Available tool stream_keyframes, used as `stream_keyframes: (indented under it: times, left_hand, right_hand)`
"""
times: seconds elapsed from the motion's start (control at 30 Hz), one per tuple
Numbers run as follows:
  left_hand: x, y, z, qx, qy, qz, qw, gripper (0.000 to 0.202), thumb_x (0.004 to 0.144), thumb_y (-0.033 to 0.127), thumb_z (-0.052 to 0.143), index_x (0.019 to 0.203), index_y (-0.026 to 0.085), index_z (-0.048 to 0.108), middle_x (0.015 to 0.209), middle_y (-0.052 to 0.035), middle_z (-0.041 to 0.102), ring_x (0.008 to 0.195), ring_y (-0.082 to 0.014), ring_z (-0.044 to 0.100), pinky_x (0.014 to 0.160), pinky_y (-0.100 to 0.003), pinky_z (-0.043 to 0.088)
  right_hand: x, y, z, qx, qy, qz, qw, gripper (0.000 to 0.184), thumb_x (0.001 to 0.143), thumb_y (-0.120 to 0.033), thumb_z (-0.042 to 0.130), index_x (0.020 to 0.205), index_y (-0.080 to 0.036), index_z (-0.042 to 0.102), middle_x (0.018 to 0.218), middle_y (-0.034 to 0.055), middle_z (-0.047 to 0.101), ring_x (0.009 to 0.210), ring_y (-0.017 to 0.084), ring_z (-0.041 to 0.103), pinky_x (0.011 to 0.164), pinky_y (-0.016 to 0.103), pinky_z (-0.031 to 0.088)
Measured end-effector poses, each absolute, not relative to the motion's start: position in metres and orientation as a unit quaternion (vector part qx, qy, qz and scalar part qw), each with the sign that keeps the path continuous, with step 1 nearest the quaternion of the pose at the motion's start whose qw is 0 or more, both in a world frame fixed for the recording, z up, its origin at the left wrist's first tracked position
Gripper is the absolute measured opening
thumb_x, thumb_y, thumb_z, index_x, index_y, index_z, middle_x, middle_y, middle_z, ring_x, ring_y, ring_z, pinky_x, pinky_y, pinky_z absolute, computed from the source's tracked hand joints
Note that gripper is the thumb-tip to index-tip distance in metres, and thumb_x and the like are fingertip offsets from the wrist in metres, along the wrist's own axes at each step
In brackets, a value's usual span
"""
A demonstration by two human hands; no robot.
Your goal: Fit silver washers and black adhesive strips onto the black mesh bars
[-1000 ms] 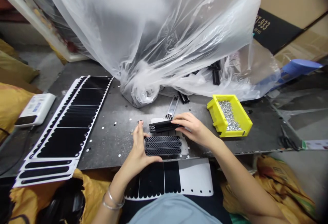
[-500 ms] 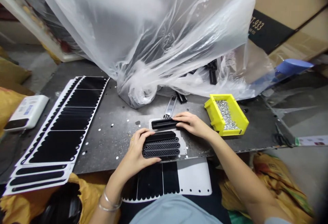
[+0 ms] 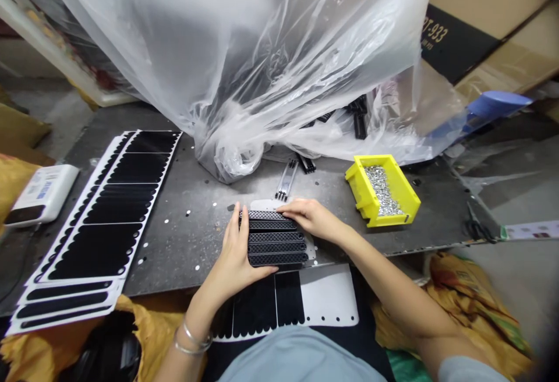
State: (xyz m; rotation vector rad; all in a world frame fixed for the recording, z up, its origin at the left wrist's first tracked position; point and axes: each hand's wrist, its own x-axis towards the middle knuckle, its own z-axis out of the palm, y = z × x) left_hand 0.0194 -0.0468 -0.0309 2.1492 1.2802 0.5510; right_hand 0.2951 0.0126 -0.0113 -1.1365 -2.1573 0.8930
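Observation:
Several long black strips (image 3: 278, 240) with rounded ends and a diamond-lattice face lie side by side in front of me. My left hand (image 3: 238, 248) spans their left ends, thumb along the near strip and fingers at the far one, gripping the row together. At the far strip (image 3: 264, 215), my right hand (image 3: 311, 217) has its fingertips closed on the right end. Under the row is a pale thin sheet (image 3: 258, 204), mostly covered. Just beyond it, a few slim clear-and-black pieces (image 3: 286, 180) rest on the dark table (image 3: 205, 219).
A yellow bin (image 3: 409, 191) of small metal parts stands to the right, scissors (image 3: 477, 225) beyond. Punched black-and-white sheets (image 3: 116, 201) and a white device (image 3: 43, 193) lie left. A big clear plastic bag (image 3: 244, 67) fills the back. Another sheet (image 3: 327, 294) covers my lap.
The far strip, earlier apart from the row with a hollow side showing, now lies against the others, lattice up. My right hand moved left and my left fingers stretched to the far strip.

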Motion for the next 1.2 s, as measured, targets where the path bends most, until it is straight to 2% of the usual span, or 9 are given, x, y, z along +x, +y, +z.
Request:
stream_keyframes:
  times: [0.13, 0.33, 0.57, 0.7, 0.83, 1.0, 1.03, 1.1, 1.2]
  left_hand:
    - [0.016, -0.050, -0.031, 0.794, 0.477, 0.218, 0.308, 0.127, 0.079, 0.038, 0.085, 0.165, 0.034, -0.008, 0.171, -0.0179, 0.015, 0.158, -0.0420, 0.020, 0.124, -0.066, 0.026]
    - [0.018, -0.057, -0.027, 0.793, 0.467, 0.221, 0.322, 0.111, 0.088, 0.033, 0.077, 0.166, 0.037, -0.002, 0.175, -0.0129, 0.008, 0.160, -0.0365, 0.018, 0.126, -0.060, 0.029]
    - [0.021, -0.050, -0.028, 0.851, 0.429, 0.190, 0.237, 0.116, 0.088, 0.036, 0.077, 0.166, 0.031, -0.010, 0.174, -0.0189, 0.003, 0.160, -0.0416, 0.004, 0.124, -0.070, 0.021]
    - [0.021, -0.048, -0.030, 0.858, 0.408, 0.188, 0.250, 0.109, 0.092, 0.036, 0.072, 0.166, 0.032, -0.008, 0.175, -0.0169, 0.006, 0.161, -0.0381, 0.006, 0.124, -0.065, 0.027]
    - [0.026, -0.041, -0.024, 0.873, 0.418, 0.171, 0.186, 0.120, 0.083, 0.048, 0.079, 0.167, 0.026, -0.005, 0.174, -0.0203, 0.010, 0.160, -0.0432, 0.010, 0.125, -0.069, 0.016]
    - [0.041, -0.022, -0.018, 0.895, 0.378, 0.158, 0.180, 0.128, 0.070, 0.057, 0.085, 0.166, 0.019, 0.009, 0.156, -0.0233, 0.041, 0.146, -0.0456, 0.038, 0.122, -0.068, 0.025]
    - [0.044, -0.019, -0.017, 0.892, 0.378, 0.164, 0.186, 0.123, 0.071, 0.056, 0.084, 0.165, 0.018, 0.015, 0.149, -0.0221, 0.045, 0.140, -0.0440, 0.044, 0.120, -0.066, 0.031]
    - [0.050, -0.018, -0.017, 0.880, 0.396, 0.177, 0.191, 0.113, 0.071, 0.054, 0.083, 0.161, 0.016, 0.026, 0.142, -0.0207, 0.048, 0.132, -0.0421, 0.048, 0.115, -0.063, 0.040]
    - [0.056, -0.021, -0.015, 0.865, 0.428, 0.177, 0.196, 0.110, 0.068, 0.050, 0.085, 0.158, 0.016, 0.032, 0.139, -0.0197, 0.048, 0.129, -0.0420, 0.047, 0.113, -0.062, 0.042]
  right_hand:
    - [0.303, -0.010, 0.000, -0.471, -0.767, 0.308, 0.308, 0.020, 0.102, -0.022, 0.059, 0.112, -0.024, 0.076, 0.110, 0.0050, 0.079, 0.104, 0.019, 0.072, 0.097, 0.038, 0.056]
    - [0.308, -0.035, 0.004, -0.538, -0.715, 0.335, 0.295, 0.013, 0.097, -0.030, 0.067, 0.096, -0.020, 0.074, 0.092, 0.0039, 0.074, 0.078, 0.015, 0.069, 0.072, 0.028, 0.057]
    - [0.298, -0.040, -0.008, -0.514, -0.720, 0.308, 0.350, 0.010, 0.098, -0.027, 0.066, 0.097, -0.022, 0.074, 0.096, 0.0034, 0.077, 0.090, 0.018, 0.073, 0.083, 0.032, 0.060]
    - [0.294, -0.043, -0.012, -0.507, -0.737, 0.251, 0.370, 0.014, 0.101, -0.027, 0.061, 0.098, -0.027, 0.074, 0.099, 0.0005, 0.078, 0.092, 0.018, 0.075, 0.087, 0.034, 0.063]
    - [0.295, -0.049, -0.004, -0.526, -0.742, 0.205, 0.361, 0.017, 0.102, -0.031, 0.059, 0.100, -0.031, 0.076, 0.100, -0.0008, 0.074, 0.092, 0.018, 0.074, 0.085, 0.033, 0.063]
    - [0.383, -0.053, 0.030, -0.641, -0.656, 0.062, 0.394, 0.023, 0.102, -0.029, 0.053, 0.106, -0.020, 0.074, 0.109, 0.0114, 0.069, 0.099, 0.026, 0.069, 0.095, 0.043, 0.054]
    - [0.407, -0.049, 0.034, -0.675, -0.634, 0.041, 0.374, 0.020, 0.098, -0.027, 0.058, 0.103, -0.018, 0.075, 0.105, 0.0127, 0.070, 0.090, 0.026, 0.069, 0.090, 0.044, 0.055]
    - [0.444, -0.037, 0.033, -0.749, -0.633, 0.063, 0.183, 0.015, 0.085, -0.025, 0.070, 0.096, -0.019, 0.077, 0.086, 0.0072, 0.071, 0.069, 0.021, 0.066, 0.073, 0.035, 0.055]
    - [0.463, -0.015, 0.018, -0.746, -0.659, 0.092, 0.031, 0.026, 0.075, -0.014, 0.073, 0.100, -0.018, 0.078, 0.087, 0.0079, 0.074, 0.072, 0.020, 0.068, 0.069, 0.029, 0.051]
